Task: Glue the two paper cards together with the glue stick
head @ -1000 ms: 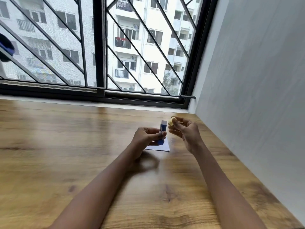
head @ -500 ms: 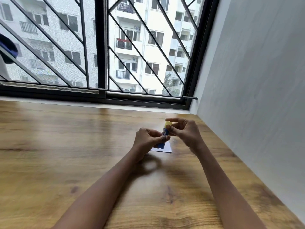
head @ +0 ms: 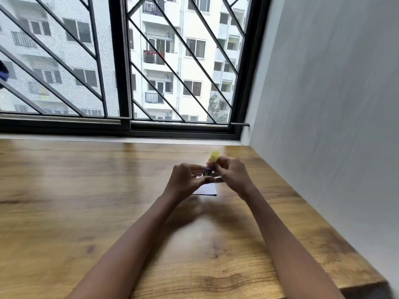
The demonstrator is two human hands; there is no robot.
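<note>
Window [head: 121,61]: spans the far side from the left, with a black frame and slanted black bars; white apartment blocks show through the glass.
Worktop [head: 75,201]: wood-grain surface that runs from the window sill toward the camera and meets the wall on the right.
Left hand [head: 190,180]: raised above the worktop right of centre; its grip is closed on the lower body of the glue stick, thumb and fingertips pinching it from the left.
Glue stick [head: 209,169]: held between the two hands, off the worktop, tilted with its top leaning away and to the right; the dark body is blurred.
Yellow cap [head: 215,156]: sits on the top end of the glue stick, standing clear above both hands.
Paper card [head: 207,189]: white, flat on the worktop directly below the hands and partly hidden by them; whether it is one sheet or two stacked cannot be told.
Right hand [head: 234,175]: just right of the left hand; its grip is closed on the upper body of the glue stick, fingertips just under the yellow cap.
Wall [head: 334,104]: plain grey, along the right edge of the worktop.
</note>
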